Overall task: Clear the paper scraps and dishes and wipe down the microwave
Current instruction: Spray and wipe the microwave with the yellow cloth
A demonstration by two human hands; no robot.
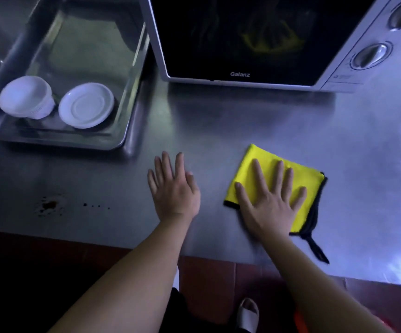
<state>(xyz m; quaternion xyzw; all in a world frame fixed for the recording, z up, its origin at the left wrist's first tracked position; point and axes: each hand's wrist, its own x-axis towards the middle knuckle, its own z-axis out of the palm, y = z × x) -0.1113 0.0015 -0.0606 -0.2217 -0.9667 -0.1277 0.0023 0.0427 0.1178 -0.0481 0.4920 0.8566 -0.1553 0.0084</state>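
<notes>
While pressing the yellow cloth (310, 176) flat with the right hand (271, 203), fingers spread wide, has the left hand (173, 188) open-palmed at the steel counter (218, 121) beside it, holding nothing. Reads "Galanz" in white, low on the microwave (240, 39) door. Has the cloth turned cornerwise before the microwave, black hanging loop trailing toward the counter's front edge. Over in the sink (134, 68): white bowl (25, 97) beside white plate (86, 105).

Dim, bluish, soft picture; glare on steel counter (387, 248) at right
</notes>
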